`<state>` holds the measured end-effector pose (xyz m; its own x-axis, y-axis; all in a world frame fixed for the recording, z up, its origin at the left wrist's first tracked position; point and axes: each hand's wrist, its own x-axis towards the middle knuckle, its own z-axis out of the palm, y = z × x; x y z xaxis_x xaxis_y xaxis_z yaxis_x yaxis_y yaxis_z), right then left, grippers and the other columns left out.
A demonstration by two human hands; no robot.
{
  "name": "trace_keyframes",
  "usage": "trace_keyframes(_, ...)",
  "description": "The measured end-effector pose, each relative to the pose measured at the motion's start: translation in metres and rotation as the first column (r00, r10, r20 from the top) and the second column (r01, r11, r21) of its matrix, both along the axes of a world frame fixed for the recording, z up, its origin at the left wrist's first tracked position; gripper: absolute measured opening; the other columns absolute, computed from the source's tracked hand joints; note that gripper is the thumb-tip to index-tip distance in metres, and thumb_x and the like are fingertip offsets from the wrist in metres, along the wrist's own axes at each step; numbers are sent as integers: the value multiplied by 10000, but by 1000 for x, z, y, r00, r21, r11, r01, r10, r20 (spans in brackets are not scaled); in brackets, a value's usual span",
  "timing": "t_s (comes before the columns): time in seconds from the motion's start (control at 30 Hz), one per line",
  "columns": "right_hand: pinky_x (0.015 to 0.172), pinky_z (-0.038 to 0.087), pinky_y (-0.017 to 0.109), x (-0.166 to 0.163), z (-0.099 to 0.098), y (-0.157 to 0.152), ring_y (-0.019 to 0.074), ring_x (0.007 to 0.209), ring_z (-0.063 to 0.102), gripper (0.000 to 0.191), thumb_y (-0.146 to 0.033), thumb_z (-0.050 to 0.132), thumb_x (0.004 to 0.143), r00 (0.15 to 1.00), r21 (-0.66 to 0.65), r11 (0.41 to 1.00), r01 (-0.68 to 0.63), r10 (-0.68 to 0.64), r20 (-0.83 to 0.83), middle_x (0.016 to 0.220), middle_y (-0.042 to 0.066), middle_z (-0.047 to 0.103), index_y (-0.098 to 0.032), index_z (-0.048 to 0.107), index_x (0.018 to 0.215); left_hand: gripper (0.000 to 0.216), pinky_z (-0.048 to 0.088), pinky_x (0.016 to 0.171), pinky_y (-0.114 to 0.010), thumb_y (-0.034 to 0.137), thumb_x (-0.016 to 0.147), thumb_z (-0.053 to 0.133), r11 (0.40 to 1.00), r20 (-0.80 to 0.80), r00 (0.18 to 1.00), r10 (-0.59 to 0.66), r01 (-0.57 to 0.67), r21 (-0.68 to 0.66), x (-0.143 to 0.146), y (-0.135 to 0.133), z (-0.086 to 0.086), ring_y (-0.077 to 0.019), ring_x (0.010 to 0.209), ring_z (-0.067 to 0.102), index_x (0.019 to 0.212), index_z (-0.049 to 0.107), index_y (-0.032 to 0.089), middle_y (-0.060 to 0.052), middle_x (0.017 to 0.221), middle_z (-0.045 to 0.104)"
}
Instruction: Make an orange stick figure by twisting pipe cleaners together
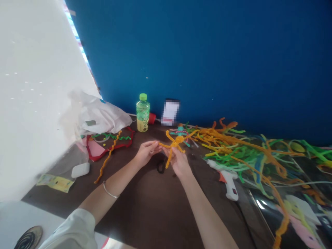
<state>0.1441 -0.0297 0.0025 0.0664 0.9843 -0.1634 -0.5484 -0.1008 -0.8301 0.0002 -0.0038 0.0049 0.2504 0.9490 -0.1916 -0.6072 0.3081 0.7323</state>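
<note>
My left hand (pixel 146 153) and my right hand (pixel 178 160) hold a small orange pipe-cleaner figure (pixel 176 143) between them, above the dark brown table (pixel 145 207). Its several twisted limbs splay outward, and my left fingertips pinch one limb. My right fingers grip the figure's body from below, partly hiding it. A small black loop (pixel 161 167) lies on the table just under my hands. A thin silver bangle (pixel 110 190) circles my left wrist.
A heap of orange and green pipe cleaners (pixel 228 148) spreads to the right, beside a white hot glue gun (pixel 225 178). Behind stand a green-capped drink bottle (pixel 143 113) and a white plastic bag (pixel 103 117). A blue wall (pixel 207 58) rises behind; a white panel (pixel 36 97) blocks the left.
</note>
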Motion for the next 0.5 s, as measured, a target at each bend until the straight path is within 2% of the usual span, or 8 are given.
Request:
trace_keyframes(0.1,752,550,360,0,2,-1,176,729,650,172,-332,678,628,1000,-16,1000,-20,20,-7,689,4,664,-201,611,718,225,493,742,-299,222,614,718,1000,1,1000,-21,21,0,-1,1,-1,-156,678,647,795,660,103,-66,715,687)
trace_keyframes(0.23,710,553,298,-3,7,-3,149,692,645,176,-326,690,598,999,-49,999,11,-14,-48,687,-7,666,-209,608,702,183,490,726,-276,259,685,656,994,39,993,-109,109,-10,-1,0,-1,-143,652,639,759,660,91,-81,718,683)
trace_keyframes(0.33,603,544,247,-4,10,-4,130,624,631,180,-316,699,583,998,-58,998,26,-29,-50,652,-11,654,-205,602,687,170,489,708,-256,271,726,601,986,99,983,-154,158,-42,-5,0,2,-133,661,633,744,655,111,-70,714,676)
trace_keyframes(0.4,510,515,219,-4,11,-5,118,561,609,183,-312,699,587,1000,-48,999,25,-26,-10,634,-11,644,-197,601,691,251,492,688,-259,341,754,551,977,112,975,-189,199,-78,-8,2,4,-149,698,633,758,654,112,-84,740,673)
trace_keyframes(0.5,406,435,183,-3,12,-6,84,466,553,210,-301,709,580,997,-29,1000,6,-3,83,623,-15,624,-175,602,710,352,497,626,-264,419,732,550,972,50,974,-223,226,-67,-10,4,6,-168,701,628,815,654,92,-114,793,667)
